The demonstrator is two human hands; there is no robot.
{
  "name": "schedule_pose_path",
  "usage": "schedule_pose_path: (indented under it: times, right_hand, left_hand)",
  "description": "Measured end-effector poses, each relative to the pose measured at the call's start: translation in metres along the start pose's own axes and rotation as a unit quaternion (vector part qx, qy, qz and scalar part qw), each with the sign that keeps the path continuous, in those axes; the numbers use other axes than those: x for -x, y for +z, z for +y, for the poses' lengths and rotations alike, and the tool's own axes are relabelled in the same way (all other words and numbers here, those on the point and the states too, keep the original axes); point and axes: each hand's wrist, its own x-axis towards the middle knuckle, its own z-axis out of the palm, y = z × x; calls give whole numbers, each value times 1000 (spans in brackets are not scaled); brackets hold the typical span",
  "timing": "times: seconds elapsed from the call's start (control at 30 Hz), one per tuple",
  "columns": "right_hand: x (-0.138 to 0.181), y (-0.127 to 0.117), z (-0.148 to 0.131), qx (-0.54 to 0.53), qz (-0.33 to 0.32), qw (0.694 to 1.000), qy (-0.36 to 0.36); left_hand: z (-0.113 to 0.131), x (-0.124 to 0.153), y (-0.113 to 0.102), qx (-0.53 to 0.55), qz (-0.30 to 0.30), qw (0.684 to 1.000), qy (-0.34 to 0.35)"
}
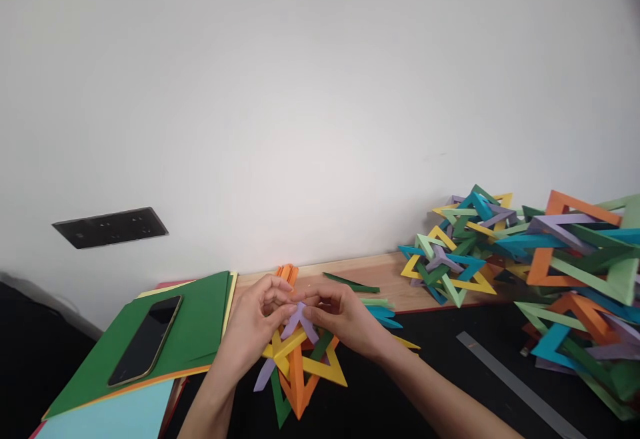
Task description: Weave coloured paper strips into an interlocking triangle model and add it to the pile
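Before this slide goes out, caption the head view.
Left hand and right hand hold a lilac strip on a multicolored paper star; more folded stars cluster at right.

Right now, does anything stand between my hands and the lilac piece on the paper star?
Nothing visible does: the thumbs of the left hand and right hand meet the lilac piece at the far side of the paper star.
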Motion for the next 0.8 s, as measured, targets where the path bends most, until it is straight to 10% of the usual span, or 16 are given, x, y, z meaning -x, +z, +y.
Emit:
schedule_pose_path:
  times: [0.8]
  right_hand:
    - [3,-5,-6,4,6,1000,18]
  left_hand:
    - [3,-2,5,6,-2,1000,13]
